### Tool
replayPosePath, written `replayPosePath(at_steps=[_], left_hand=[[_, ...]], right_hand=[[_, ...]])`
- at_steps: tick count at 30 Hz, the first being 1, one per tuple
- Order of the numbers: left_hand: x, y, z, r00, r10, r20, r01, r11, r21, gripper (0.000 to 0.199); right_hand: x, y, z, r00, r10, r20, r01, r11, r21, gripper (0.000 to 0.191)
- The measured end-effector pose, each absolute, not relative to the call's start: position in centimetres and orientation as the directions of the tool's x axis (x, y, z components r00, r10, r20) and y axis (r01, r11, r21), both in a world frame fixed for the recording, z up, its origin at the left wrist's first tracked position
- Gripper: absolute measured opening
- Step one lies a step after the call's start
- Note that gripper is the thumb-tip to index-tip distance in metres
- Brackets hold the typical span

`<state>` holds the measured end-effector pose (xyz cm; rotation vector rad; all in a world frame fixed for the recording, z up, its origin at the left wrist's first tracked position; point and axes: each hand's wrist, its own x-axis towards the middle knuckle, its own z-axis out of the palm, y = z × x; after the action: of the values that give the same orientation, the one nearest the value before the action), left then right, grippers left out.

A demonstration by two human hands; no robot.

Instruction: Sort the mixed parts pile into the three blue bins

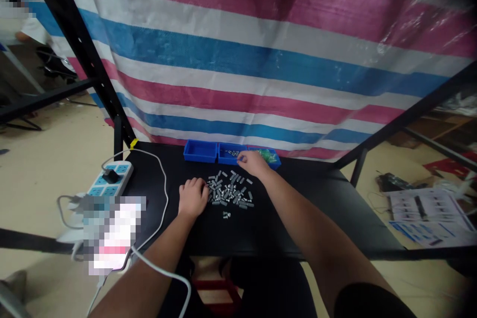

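My right hand (254, 163) is over the middle blue bin (228, 161), its thumb and fingertips drawn together in a pinch; what they hold, if anything, is too small to make out. Small metal screws (233, 153) lie in that bin. On the black table, my left hand (192, 197) rests palm down with fingers apart, at the left edge of a pile of short grey cylinders (243, 204) mixed with silver screws. A few loose screws (226, 215) lie nearer to me, in front of the pile.
A left blue bin (201, 159) and a right one with greenish pieces (274, 163) flank the middle bin. A power strip (124, 175), white cable (166, 194) and lit phone (115, 238) are at left. Striped sheeting (238, 74) hangs behind. A person (40, 35) is at far left.
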<state>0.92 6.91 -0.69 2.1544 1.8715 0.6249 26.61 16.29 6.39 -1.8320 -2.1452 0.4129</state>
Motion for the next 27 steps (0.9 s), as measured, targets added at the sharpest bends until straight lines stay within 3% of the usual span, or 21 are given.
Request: replayPosePath(at_steps=[7, 11, 16, 22, 27], left_hand=[[1.0, 6.9, -0.6, 0.09, 0.984, 0.156, 0.894, -0.149, 0.422, 0.021], [1.1, 6.9, -0.9, 0.085, 0.978, 0.191, 0.891, -0.161, 0.425, 0.021], [0.8, 7.0, -1.1, 0.071, 0.975, 0.212, 0.858, -0.168, 0.486, 0.021], [-0.1, 7.2, -2.0, 0.088, 0.976, 0.201, 0.814, -0.187, 0.55, 0.019], [-0.5, 7.5, -2.3, 0.1, 0.974, 0.201, 0.834, -0.192, 0.517, 0.029]], right_hand=[[30.4, 10.7, 2.4, -0.034, 0.999, 0.017, 0.898, 0.038, -0.439, 0.013], [30.8, 8.3, -0.3, 0.092, 0.991, 0.098, 0.895, -0.039, -0.445, 0.023], [31.0, 7.6, -2.2, 0.11, 0.961, 0.254, 0.868, 0.031, -0.495, 0.028], [31.6, 8.3, -2.8, 0.045, 0.962, 0.269, 0.874, 0.092, -0.477, 0.025], [32.1, 8.2, -3.6, 0.092, 0.937, 0.337, 0.801, 0.132, -0.584, 0.02]])
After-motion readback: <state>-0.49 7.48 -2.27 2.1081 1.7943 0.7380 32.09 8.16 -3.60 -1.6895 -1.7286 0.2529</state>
